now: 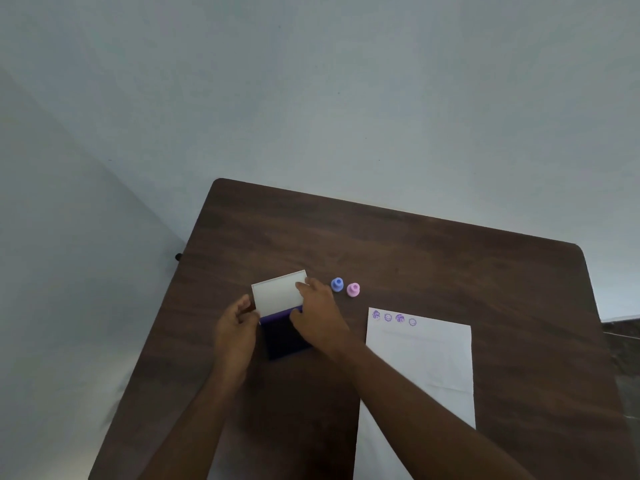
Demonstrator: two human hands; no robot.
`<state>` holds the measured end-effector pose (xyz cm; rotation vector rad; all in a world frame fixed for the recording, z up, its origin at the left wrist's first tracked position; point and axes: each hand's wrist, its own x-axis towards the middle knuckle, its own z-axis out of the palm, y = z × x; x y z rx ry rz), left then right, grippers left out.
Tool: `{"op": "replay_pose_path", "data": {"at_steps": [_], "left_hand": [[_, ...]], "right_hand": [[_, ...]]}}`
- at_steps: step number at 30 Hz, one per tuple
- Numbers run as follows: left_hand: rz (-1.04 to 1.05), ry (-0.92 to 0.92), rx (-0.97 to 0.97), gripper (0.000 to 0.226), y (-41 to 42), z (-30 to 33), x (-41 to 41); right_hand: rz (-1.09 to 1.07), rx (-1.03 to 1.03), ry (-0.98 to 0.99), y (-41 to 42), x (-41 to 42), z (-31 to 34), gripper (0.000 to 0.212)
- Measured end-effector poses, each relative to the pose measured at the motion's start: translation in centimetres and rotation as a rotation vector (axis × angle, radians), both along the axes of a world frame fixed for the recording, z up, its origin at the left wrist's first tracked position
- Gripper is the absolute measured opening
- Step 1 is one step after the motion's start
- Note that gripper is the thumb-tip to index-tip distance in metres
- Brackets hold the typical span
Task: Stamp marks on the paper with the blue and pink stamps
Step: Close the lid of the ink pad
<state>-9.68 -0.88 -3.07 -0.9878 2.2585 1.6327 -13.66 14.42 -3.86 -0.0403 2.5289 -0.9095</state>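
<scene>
Dark wood-grain worktop (415,258) is seen against pale walls, with an ink pad (282,336) being handled near its middle. Fingers of the right hand (318,317) are closed on the right edge of the pad's raised white lid (278,294), while fingers of the left hand (237,329) are curled against the pad's left side. Just beyond the right hand, the blue stamp (337,284) and the pink stamp (353,289) are stood upright, side by side. To the right, the paper (422,362) is laid flat, four purple marks (393,318) printed along its far edge, its near part crossed by the right forearm.
</scene>
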Motion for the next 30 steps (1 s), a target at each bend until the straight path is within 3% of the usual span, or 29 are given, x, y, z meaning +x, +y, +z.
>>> {"op": "replay_pose_path", "data": {"at_steps": [14,20,25,30], "left_hand": [[0.061,-0.029,0.151,0.049,-0.2,-0.6,0.0],[0.06,-0.016,0.178,0.048,-0.1,-0.1,-0.1],[0.07,0.028,0.172,0.043,-0.9,0.5,0.6],[0.07,0.057,0.164,0.031,-1.8,0.0,2.6]], "right_hand": [[-0.168,-0.074,-0.043,-0.1,-1.0,0.0,0.045],[-0.237,-0.191,-0.107,0.3,-1.3,1.0,0.05],[-0.3,-0.278,-0.037,1.2,-0.3,1.9,0.046],[-0.383,-0.232,0.077,2.2,1.7,2.5,0.037]]}}
